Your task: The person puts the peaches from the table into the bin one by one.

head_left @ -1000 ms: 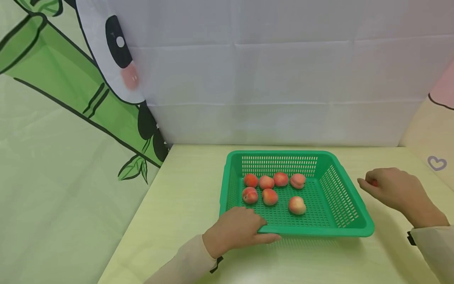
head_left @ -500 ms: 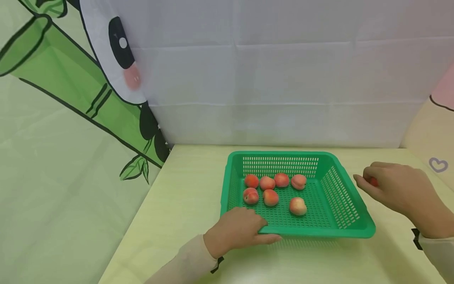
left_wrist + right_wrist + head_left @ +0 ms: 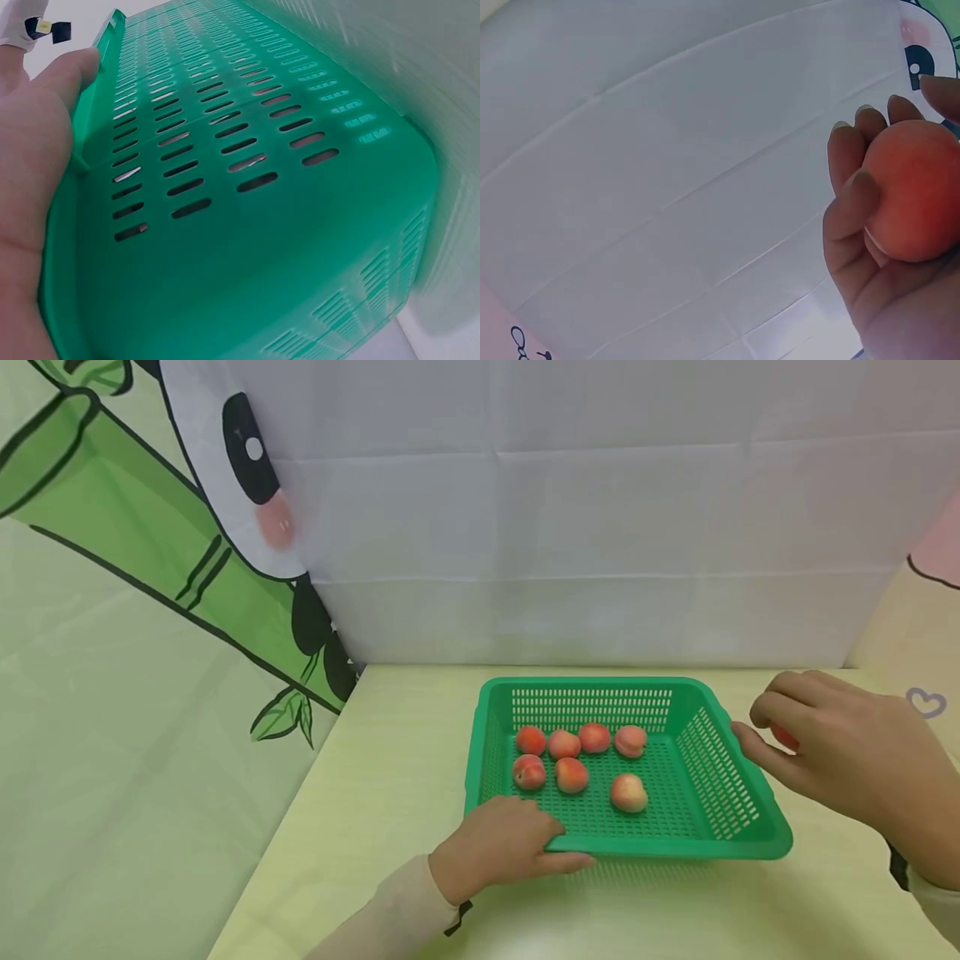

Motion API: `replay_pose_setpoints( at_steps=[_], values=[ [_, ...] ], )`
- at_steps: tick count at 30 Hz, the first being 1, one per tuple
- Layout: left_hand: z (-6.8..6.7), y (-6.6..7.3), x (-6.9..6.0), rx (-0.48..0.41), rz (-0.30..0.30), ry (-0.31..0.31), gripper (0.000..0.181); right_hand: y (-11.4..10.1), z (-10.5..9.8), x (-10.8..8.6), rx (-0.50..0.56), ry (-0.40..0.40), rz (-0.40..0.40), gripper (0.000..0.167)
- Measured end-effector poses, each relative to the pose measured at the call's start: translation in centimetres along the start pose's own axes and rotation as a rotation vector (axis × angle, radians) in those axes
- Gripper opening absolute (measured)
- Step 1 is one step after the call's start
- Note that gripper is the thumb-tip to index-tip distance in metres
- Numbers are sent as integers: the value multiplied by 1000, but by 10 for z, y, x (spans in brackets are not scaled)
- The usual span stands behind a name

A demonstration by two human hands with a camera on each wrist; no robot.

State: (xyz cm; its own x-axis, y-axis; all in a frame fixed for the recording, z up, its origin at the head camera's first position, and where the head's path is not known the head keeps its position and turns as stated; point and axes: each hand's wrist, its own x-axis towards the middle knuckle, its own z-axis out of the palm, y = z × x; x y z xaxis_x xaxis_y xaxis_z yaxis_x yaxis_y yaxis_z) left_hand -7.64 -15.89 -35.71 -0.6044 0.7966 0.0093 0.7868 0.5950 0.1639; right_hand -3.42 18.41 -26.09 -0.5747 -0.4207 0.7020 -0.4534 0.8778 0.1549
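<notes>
A green plastic basket (image 3: 735, 852) with slotted sides stands on the table, and several peaches, one of them a paler peach (image 3: 628, 793), lie on its floor. My left hand (image 3: 498, 847) grips the near rim at its left part, thumb along the outside; in the left wrist view the thumb (image 3: 71, 71) lies against the rim above the slotted wall (image 3: 247, 142). Beyond the basket's right side, my right hand (image 3: 847, 747) holds a reddish peach (image 3: 915, 191) in curled fingers. Seen from the head, that peach (image 3: 784, 737) is mostly hidden by the hand.
The pale yellow table (image 3: 360, 793) ends at a white cloth backdrop (image 3: 600, 527) behind the basket. To the left hangs a green cloth (image 3: 127, 735) printed with bamboo, and a cream cloth (image 3: 907, 643) bounds the right.
My right hand, holding the peach, has risen and come closer to the basket's right rim, its fingers loosening slightly around the fruit. My left hand keeps its place on the near rim.
</notes>
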Motion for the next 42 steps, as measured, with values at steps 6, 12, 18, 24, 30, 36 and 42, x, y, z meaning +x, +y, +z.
replay_pose_setpoints(
  at_steps=[6,12,18,24,30,36,42],
  values=[
    [0,0,0,0,9,15,65,-6,-7,13,62,27,-85,62],
    [1,-1,0,12,2,11,65,-6,-7,23,126,18,-107,54],
    [0,-1,-1,-4,4,13,65,-4,-7,29,184,-15,-117,37],
    [-1,0,-1,-19,8,18,65,-3,-7,34,253,-34,-147,40],
    [-1,0,0,-15,11,19,65,-3,-3,40,279,-27,-166,45],
    [0,0,1,10,2,8,65,-1,1,46,296,-11,-223,45],
    [-1,0,1,11,-7,-1,65,3,5,50,301,-44,-225,48]
  ],
)
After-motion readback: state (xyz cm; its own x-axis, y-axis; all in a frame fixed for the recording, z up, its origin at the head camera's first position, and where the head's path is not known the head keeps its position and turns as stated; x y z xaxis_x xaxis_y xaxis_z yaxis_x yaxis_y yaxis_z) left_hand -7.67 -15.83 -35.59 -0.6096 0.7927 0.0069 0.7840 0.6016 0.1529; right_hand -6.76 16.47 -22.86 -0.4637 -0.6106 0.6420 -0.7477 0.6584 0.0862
